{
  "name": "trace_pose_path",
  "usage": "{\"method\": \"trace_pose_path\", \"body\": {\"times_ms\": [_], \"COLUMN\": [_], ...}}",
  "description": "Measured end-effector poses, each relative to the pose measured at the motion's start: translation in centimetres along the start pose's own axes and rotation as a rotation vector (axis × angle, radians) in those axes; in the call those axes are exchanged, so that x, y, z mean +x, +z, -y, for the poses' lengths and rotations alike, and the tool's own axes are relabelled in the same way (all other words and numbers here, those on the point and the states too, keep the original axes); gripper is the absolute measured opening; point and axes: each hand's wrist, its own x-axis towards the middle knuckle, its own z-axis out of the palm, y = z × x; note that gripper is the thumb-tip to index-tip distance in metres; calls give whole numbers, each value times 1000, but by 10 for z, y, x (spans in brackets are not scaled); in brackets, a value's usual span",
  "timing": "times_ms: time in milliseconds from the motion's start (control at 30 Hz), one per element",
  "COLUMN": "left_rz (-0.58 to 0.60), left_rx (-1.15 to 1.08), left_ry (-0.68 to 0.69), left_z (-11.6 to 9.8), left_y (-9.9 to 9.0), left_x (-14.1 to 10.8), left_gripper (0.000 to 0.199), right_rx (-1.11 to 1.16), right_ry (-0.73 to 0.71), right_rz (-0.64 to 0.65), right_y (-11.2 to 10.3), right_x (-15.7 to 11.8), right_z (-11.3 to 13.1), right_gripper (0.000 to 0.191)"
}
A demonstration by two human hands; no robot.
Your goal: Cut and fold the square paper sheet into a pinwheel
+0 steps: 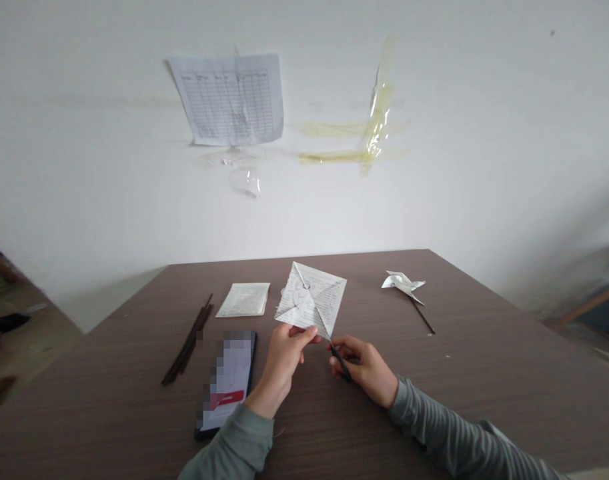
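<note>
Head view, illegible paper (pixel 310 299) in left hand (pixel 284 360), scissors (pixel 341 362) in right hand (pixel 364 371)

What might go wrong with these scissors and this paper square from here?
The scissors in the right hand sit close to the fingertips of the left hand, so a slip might nick them. The paper square is held only near its lower edge, so it may flex and the cut wander. A cut along the crease could also overrun the drawn circle at the centre.
</note>
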Motion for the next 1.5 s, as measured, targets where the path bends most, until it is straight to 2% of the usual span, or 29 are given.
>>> {"method": "trace_pose_path", "body": {"times_ms": [133,333,1000,1167,1300,1500], "left_rz": [6,9,1,-20,-30,-28], "left_rx": [2,17,-25,-48,-42,15], "left_ry": [2,4,23,42,33,-56], "left_z": [1,2,1,6,6,5], "left_y": [-1,-1,-2,-5,-7,-8], "left_x": [0,1,1,3,3,3], "left_gripper": [33,25,30,37,34,33], "right_rx": [-2,-8,26,4,-18,-11], "right_ry": [5,4,16,11,5,-27], "right_rz": [-1,6,16,37,48,20], "right_y": [0,0,-3,-5,-9,-12], "right_x": [0,0,3,2,2,2], "right_z": [1,0,-7,-11,-15,-21], "right_gripper": [65,65,64,57,52,39]}}
